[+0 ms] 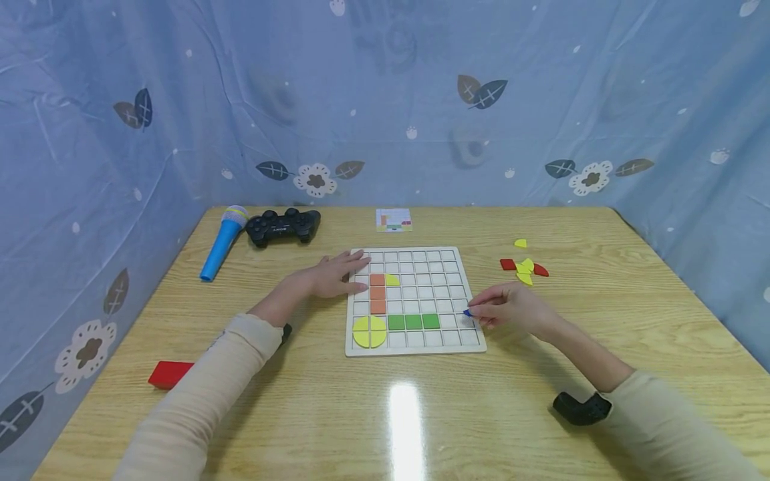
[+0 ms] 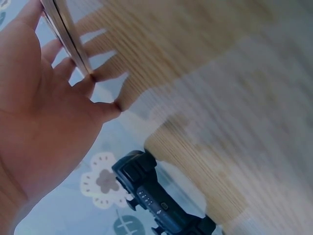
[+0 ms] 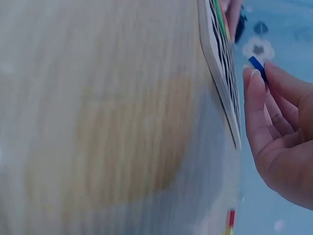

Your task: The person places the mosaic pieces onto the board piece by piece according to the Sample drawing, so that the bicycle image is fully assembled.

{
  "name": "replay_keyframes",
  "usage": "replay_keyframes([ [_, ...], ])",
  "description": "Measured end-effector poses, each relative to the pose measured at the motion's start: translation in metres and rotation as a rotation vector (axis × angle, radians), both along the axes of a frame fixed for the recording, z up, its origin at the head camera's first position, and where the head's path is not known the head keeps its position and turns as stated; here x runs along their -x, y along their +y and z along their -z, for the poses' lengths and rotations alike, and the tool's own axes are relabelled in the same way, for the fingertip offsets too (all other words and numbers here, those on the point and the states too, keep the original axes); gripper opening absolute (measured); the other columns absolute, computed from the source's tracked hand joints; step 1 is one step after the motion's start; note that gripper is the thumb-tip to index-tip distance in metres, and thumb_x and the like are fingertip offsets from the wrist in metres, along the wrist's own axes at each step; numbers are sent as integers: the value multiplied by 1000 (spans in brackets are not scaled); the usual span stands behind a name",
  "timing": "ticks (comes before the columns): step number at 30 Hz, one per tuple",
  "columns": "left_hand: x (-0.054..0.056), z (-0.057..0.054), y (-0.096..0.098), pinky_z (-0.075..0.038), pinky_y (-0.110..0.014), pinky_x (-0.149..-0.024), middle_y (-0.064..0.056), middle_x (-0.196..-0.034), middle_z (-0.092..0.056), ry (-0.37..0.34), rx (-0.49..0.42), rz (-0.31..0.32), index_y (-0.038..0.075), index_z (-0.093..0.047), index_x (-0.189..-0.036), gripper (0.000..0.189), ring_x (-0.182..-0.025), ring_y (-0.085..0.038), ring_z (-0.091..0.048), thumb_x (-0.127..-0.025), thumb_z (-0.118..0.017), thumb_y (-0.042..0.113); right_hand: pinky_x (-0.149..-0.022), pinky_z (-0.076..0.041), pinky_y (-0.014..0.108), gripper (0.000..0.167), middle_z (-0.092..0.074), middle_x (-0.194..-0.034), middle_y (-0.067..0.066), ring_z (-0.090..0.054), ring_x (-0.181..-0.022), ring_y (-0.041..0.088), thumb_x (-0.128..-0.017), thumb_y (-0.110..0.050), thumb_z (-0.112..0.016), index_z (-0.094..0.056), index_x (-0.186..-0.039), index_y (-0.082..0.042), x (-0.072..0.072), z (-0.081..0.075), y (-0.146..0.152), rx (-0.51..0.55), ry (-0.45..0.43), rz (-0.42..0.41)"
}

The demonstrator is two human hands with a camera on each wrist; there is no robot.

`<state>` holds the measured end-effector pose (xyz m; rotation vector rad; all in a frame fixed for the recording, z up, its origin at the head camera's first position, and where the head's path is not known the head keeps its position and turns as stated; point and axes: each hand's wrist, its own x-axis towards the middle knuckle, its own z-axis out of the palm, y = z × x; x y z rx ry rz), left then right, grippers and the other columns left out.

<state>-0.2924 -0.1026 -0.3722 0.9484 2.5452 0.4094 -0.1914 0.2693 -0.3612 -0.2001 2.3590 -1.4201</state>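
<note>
A white grid board (image 1: 423, 292) lies on the table. It carries a column of orange squares (image 1: 377, 294), a yellow quarter-circle piece (image 1: 392, 280) beside the top one, a yellow disc of quarter pieces (image 1: 369, 332) at its near left and a row of green squares (image 1: 413, 322). My left hand (image 1: 334, 275) rests on the board's left edge with fingers spread. Between thumb and fingertips, my right hand (image 1: 511, 308) pinches a small blue piece (image 3: 258, 68) over the board's right edge. The piece's full shape is hidden by the fingers.
Loose yellow pieces (image 1: 525, 267) and red pieces (image 1: 541, 270) lie right of the board. A small pattern card (image 1: 394, 220) is behind it. At the back left are a blue toy microphone (image 1: 221, 247) and a black game controller (image 1: 283, 226). A red block (image 1: 168, 375) sits near the left forearm.
</note>
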Motion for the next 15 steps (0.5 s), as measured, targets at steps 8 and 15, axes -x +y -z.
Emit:
replay_keyframes([
  [8, 1, 0, -1, 1, -61, -108, -10, -159, -5, 6, 10, -6, 14, -14, -155, 70, -143, -33, -1, -100, -45, 45, -62, -55, 28, 24, -70, -80, 9, -62, -66, 16, -83, -17, -76, -71, -98, 1, -10, 2, -36, -1, -27, -30],
  [15, 0, -1, 0, 1, -61, -109, -10, -159, -5, 2, 4, -6, 14, -14, -155, 70, -143, -33, 0, -100, -45, 45, -60, -54, 29, 17, -69, -78, 7, -63, -65, 16, -83, -16, -76, -72, -92, -2, -15, 6, -61, -15, -20, -70],
])
